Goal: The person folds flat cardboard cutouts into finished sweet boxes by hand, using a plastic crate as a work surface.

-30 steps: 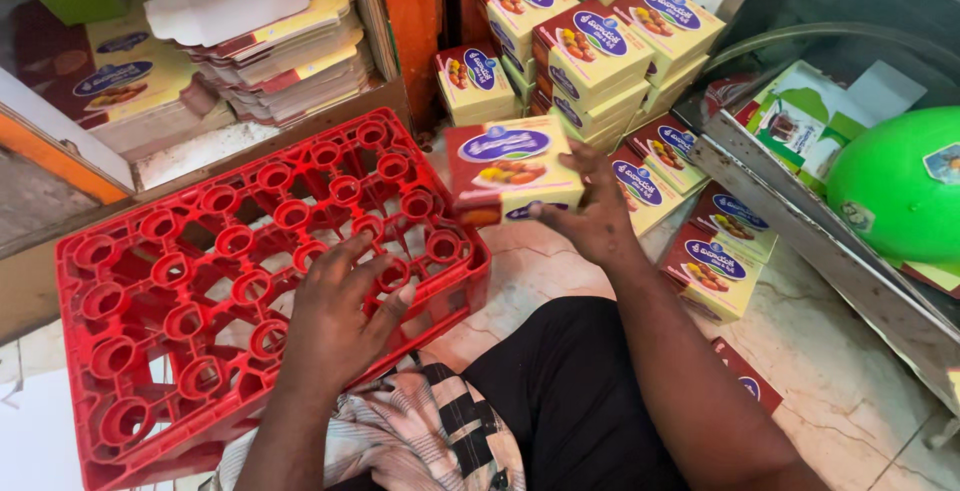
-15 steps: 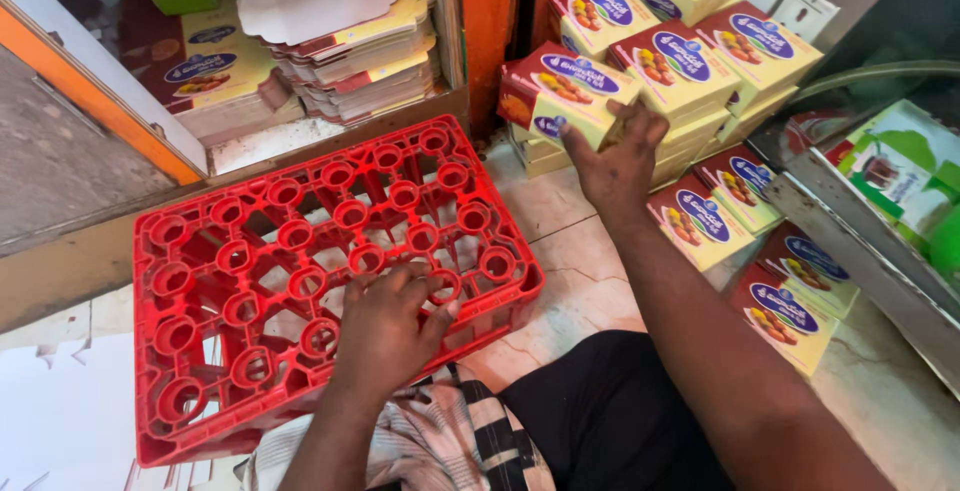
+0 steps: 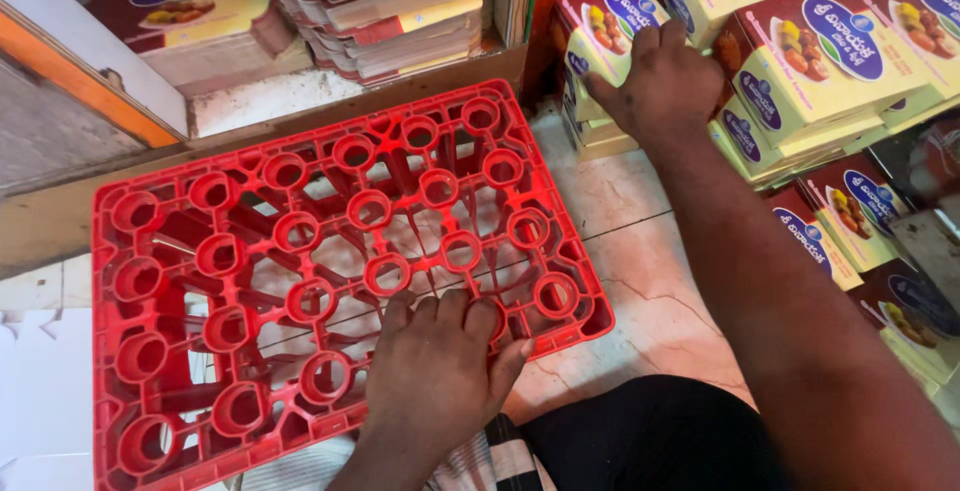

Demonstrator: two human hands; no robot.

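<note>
The yellow carton (image 3: 600, 36) under your right hand (image 3: 665, 76) stands at the left end of the carton stacks on the tiled floor (image 3: 640, 281), just right of the brown post and just past the far right corner of the red crate (image 3: 300, 281). Your fingers (image 3: 645, 41) are spread and laid over its top and right side, palm against it, thumb pointing left along its front; whether they are actually clamped on it or only resting there you cannot tell from this view. The carton lies directly under and ahead of those fingers, its long axis running away from you toward the upper right, and your right forearm reaches in from the lower right along roughly that same line. That hand is by far the nearer one; your left is well apart from it.

Your left hand (image 3: 440, 371) lies flat on the near edge of the crate, close to its near right corner, fingers together and curled lightly over the ringed grid, gripping nothing.

Outward from there: more yellow cartons (image 3: 820, 51) are piled to the right of the one you touch, with others leaning lower down toward the right edge. Behind the crate's far edge, a heap of flattened cartons (image 3: 400, 11) sits on a low shelf.
</note>
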